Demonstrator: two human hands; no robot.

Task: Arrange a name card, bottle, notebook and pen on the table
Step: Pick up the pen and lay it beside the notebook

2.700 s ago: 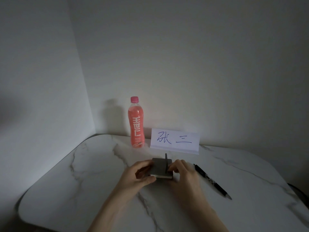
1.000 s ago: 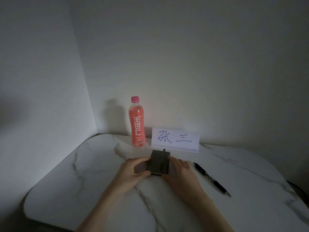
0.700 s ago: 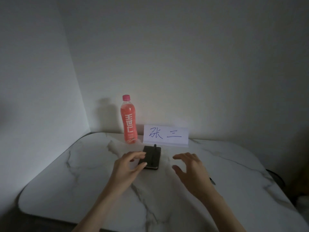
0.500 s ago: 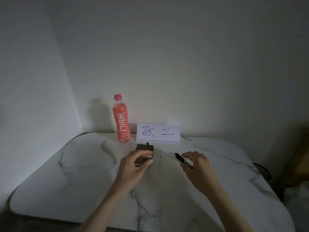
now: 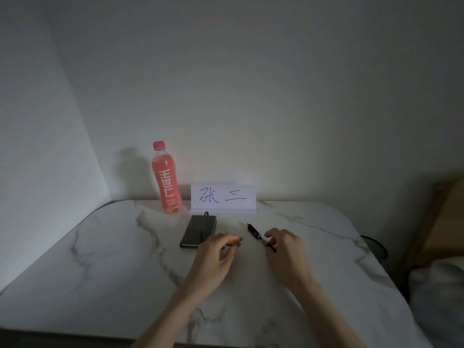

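My right hand (image 5: 285, 243) pinched the pen (image 5: 259, 237) near its lower end, the tip pointing toward the card (image 5: 223, 198). My left hand (image 5: 218, 249) hung empty, fingers loosely curled, just beside the notebook (image 5: 198, 231). To do this well, I judged the pen should be laid parallel to the notebook's right edge, close but not touching, and let go gently so it would not roll. The bottle (image 5: 166, 180) stood left of the card. The desk (image 5: 100, 259) was smooth white marble, set in a dim, bare-walled corner.
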